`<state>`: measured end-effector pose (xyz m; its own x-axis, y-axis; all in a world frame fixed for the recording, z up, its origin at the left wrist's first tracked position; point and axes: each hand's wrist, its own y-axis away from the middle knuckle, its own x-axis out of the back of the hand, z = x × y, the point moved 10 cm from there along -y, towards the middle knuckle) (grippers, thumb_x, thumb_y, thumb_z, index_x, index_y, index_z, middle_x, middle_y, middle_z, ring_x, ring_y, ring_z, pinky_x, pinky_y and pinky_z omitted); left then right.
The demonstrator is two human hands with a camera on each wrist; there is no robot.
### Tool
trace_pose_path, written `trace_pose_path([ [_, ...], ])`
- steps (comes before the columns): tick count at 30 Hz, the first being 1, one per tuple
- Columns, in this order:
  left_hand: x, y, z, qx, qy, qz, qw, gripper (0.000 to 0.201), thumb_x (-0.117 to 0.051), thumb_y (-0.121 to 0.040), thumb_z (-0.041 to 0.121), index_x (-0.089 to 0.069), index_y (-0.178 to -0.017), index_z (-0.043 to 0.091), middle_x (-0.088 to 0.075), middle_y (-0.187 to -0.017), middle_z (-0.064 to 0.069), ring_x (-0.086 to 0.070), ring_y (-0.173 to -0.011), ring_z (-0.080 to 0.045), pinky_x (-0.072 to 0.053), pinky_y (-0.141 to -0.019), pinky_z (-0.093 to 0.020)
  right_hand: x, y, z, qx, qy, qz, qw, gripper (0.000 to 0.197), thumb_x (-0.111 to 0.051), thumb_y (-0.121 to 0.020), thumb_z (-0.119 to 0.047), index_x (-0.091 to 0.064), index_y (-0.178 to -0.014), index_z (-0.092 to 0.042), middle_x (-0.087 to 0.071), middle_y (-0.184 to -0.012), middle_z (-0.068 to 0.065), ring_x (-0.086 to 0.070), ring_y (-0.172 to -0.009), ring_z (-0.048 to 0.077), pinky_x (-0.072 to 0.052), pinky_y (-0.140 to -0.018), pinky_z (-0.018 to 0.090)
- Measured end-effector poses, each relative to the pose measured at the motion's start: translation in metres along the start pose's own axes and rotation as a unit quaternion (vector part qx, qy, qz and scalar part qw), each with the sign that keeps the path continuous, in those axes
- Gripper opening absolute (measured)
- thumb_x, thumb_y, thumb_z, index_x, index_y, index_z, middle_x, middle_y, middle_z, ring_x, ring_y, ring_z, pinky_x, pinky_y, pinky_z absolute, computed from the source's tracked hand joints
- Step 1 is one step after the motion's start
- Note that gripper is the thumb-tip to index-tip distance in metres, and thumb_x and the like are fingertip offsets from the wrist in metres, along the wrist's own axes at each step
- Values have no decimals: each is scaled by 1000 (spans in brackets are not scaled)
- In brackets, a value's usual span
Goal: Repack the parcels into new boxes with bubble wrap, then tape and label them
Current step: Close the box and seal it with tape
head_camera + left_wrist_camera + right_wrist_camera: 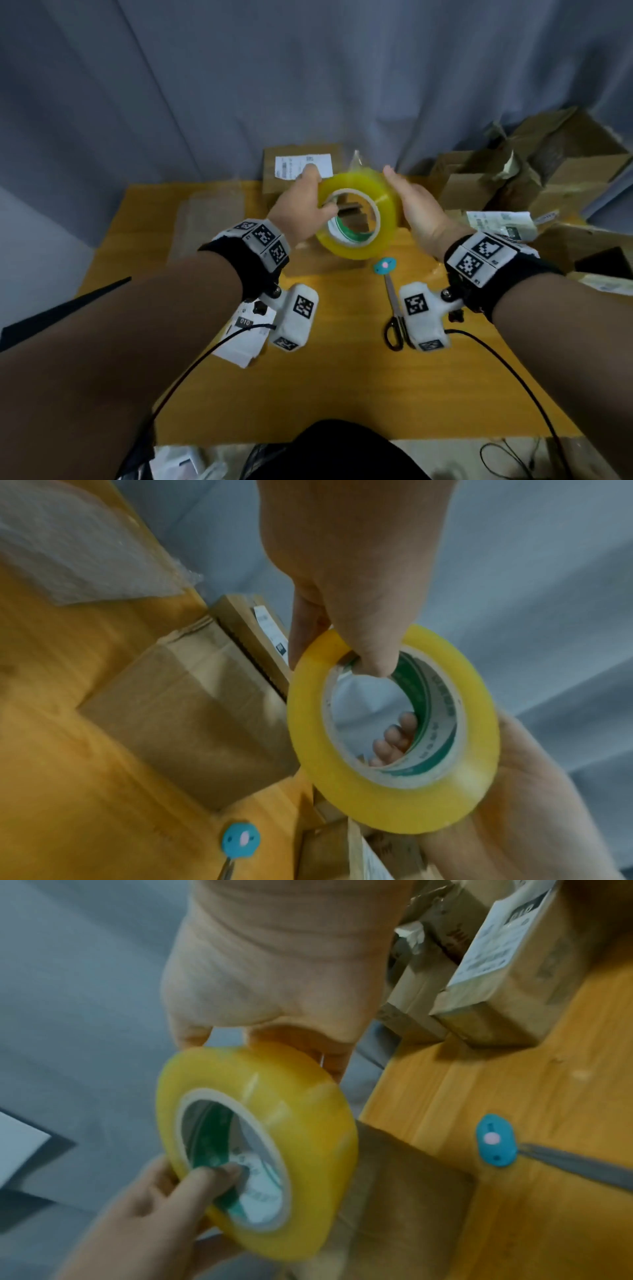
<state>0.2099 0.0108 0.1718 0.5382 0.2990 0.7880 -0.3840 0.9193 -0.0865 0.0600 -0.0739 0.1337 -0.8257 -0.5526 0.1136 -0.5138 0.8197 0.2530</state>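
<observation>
A roll of yellowish clear packing tape [356, 216] is held upright above a closed brown cardboard box [192, 718] on the wooden table [342, 394]. My left hand [308, 202] grips the roll's left side, thumb hooked into the core [373, 656]. My right hand [411, 202] cups the roll's right side. Its fingertips [394, 739] show through the core from behind. A loose end of tape [358, 159] sticks up from the top of the roll. A second box with a white label [301, 168] stands behind the first.
Scissors [394, 308] and a small blue cutter [385, 265] lie right of the box. A sheet of bubble wrap [209, 219] lies at the back left and white label sheets [239, 339] at the front left. Opened old boxes [513, 178] are piled at the right.
</observation>
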Motion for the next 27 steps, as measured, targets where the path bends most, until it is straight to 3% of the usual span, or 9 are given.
trace_pose_path([
  [3, 14, -6, -14, 0, 26, 14, 1000, 30, -60, -90, 26, -38, -101, 11, -43, -73, 5, -45, -61, -9, -36, -50, -14, -24, -4, -24, 41, -36, -34, 998, 46, -56, -92, -44, -63, -121, -9, -69, -114, 7, -65, -107, 19, -46, -103, 39],
  [4, 10, -8, -22, -10, 16, -6, 1000, 32, -59, -89, 34, -42, -102, 10, -49, -82, 2, -50, -71, -13, -41, -61, -12, -28, -7, -29, 50, -3, -29, 998, 51, -56, -90, -48, -63, -120, -6, -69, -114, 9, -65, -106, 21, -47, -101, 40],
  [6, -4, -9, -51, -8, -102, -72, 992, 63, -47, -85, 59, -46, -126, 11, -53, -121, -8, -53, -108, -25, -45, -93, -34, -36, -9, -38, 78, 96, -17, 992, 68, -56, -83, -59, -62, -117, 0, -68, -111, 15, -65, -104, 26, -49, -97, 41],
  [9, -26, 9, -103, 55, -288, -202, 934, 66, -32, -97, 51, -11, -152, 21, -7, -158, -13, -15, -143, -36, -15, -114, -46, -41, -13, -47, 117, 250, -17, 961, 53, -55, -89, -53, -65, -101, -2, -68, -94, 13, -64, -90, 26, -52, -84, 37],
  [11, -45, 27, -117, 72, -252, -272, 926, 59, -31, -102, 36, -5, -152, 20, 1, -158, -17, -9, -145, -31, -14, -115, -39, -39, -17, -50, 122, 311, -9, 943, 46, -53, -91, -51, -65, -100, -8, -66, -89, 7, -62, -86, 23, -51, -80, 35],
  [16, -69, 22, -121, 53, -161, -274, 947, 56, -39, -102, 22, -14, -152, 18, -2, -159, -9, -20, -144, -23, -21, -111, -27, -43, -31, -68, 154, 438, 7, 886, 50, -49, -89, -56, -64, -81, -9, -63, -74, 8, -60, -76, 26, -50, -67, 35],
  [22, -73, 11, -109, 10, -240, -222, 945, 38, -38, -100, 34, -47, -136, 28, -30, -144, -1, -35, -122, -26, -32, -100, -36, -80, -38, -43, 157, 557, -46, 814, 52, -45, -89, -59, -66, -93, -11, -59, -76, 4, -56, -76, 23, -42, -60, 29],
  [25, -63, 9, -118, 50, -123, -213, 968, 40, -34, -101, 38, -58, -128, 21, -44, -139, -2, -39, -126, -23, -26, -103, -30, -84, -42, -35, 135, 566, -40, 812, 51, -39, -92, -58, -64, -87, -13, -54, -66, 0, -56, -67, 18, -36, -51, 27],
  [27, -48, 10, -130, 148, 63, -191, 968, 54, -25, -100, 50, -63, -121, 17, -55, -131, -2, -49, -121, -18, -32, -104, -33, -88, -46, -38, 133, 572, -48, 808, 48, -37, -93, -55, -63, -91, -15, -55, -69, 0, -53, -67, 17, -36, -53, 27],
])
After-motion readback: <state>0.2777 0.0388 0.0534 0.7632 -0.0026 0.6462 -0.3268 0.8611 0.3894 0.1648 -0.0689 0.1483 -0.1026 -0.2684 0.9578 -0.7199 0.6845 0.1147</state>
